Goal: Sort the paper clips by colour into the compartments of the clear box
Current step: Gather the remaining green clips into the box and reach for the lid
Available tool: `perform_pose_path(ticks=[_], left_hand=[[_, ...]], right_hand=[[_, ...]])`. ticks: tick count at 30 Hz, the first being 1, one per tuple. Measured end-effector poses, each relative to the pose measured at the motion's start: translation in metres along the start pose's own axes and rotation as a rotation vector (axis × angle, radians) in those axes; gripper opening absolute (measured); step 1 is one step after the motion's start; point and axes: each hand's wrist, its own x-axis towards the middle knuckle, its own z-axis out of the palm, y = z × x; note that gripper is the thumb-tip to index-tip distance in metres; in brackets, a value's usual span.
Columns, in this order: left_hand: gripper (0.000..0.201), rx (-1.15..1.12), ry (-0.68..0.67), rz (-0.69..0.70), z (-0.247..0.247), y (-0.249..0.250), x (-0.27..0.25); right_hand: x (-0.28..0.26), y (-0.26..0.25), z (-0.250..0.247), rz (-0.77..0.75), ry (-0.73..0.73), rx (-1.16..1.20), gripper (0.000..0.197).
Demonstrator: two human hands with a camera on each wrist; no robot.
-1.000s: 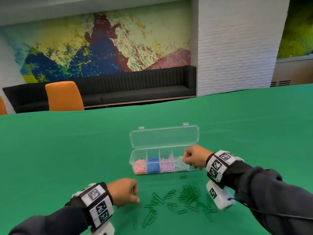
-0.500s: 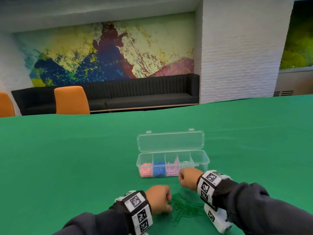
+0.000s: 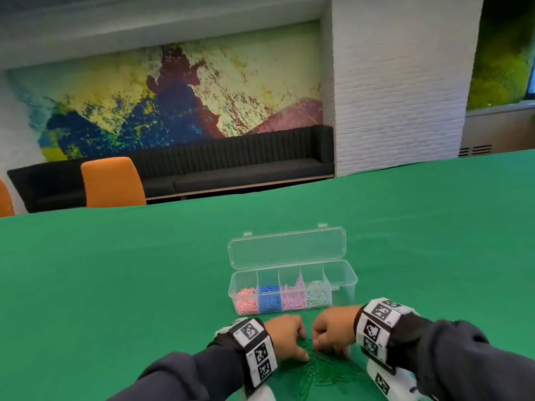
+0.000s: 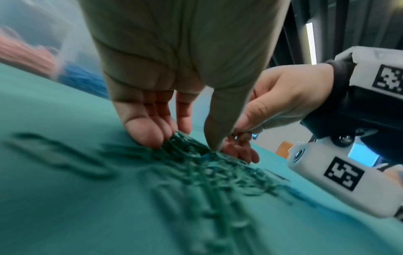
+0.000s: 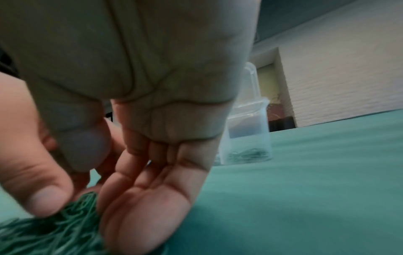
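Note:
A heap of green paper clips (image 3: 324, 369) lies on the green tablecloth, in front of the clear box (image 3: 346, 293). My left hand (image 3: 289, 340) and right hand (image 3: 333, 331) meet over the heap from either side. In the left wrist view the left fingertips (image 4: 150, 136) and thumb stand on the clips (image 4: 207, 169). In the right wrist view the straight right fingers (image 5: 139, 198) press against the side of the heap (image 5: 54, 229). Neither hand lifts any clips. The box holds salmon, blue, pink and pale clips in separate compartments, and a few green ones (image 5: 248, 153) at the right end.
The box's lid (image 3: 286, 247) stands open, tilted back behind the compartments. The wide table (image 3: 115, 285) is covered in green cloth. Orange chairs (image 3: 113, 183) and a black bench stand beyond the far edge.
My right hand came back from the box to the clips. My left hand slid right to meet it. The scattered green clips are now bunched into one heap.

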Motion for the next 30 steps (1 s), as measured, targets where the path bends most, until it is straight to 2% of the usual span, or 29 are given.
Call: perform_pose_path(ticks=[2,5,7,9,12,16,19,21,24,28,30], left_hand=[[0.043,-0.02,-0.079,0.086,-0.001,0.013,0.001],[0.039,-0.135,-0.181,0.147,-0.002,0.023,-0.006],[0.04,-0.098,-0.103,0.116,-0.004,0.017,-0.013],[0.045,-0.035,-0.041,0.012,-0.005,0.004,-0.021],[0.051,-0.013,-0.098,-0.116,0.001,-0.008,-0.034],[0.044,-0.101,-0.076,-0.125,0.016,0.001,-0.032],[0.037,-0.399,-0.066,-0.14,0.019,0.009,-0.025],[0.032,-0.574,-0.045,-0.157,0.012,0.002,-0.027],[0.022,-0.644,0.049,-0.189,0.0,-0.025,-0.038],[0.019,-0.715,0.068,-0.203,0.001,-0.053,-0.059],[0.019,-0.769,0.064,-0.188,0.007,-0.058,-0.065]], right_hand=[[-0.013,0.011,0.0,0.004,-0.018,0.1,0.013],[-0.04,0.031,-0.006,0.051,0.155,0.122,0.011],[-0.06,0.047,-0.006,0.15,0.23,0.115,0.006],[-0.075,0.056,0.004,0.287,0.182,0.143,0.004],[-0.085,0.046,0.022,0.373,0.103,0.258,0.023],[-0.067,0.009,0.033,0.313,0.131,0.277,0.062],[-0.048,-0.018,0.036,0.214,0.181,0.136,0.075],[-0.039,-0.031,0.038,0.159,0.184,0.027,0.075],[-0.03,-0.043,0.042,0.126,0.158,-0.111,0.068],[-0.021,-0.051,0.038,0.056,0.105,-0.16,0.027],[-0.015,-0.05,0.038,0.062,0.123,-0.169,0.034]])
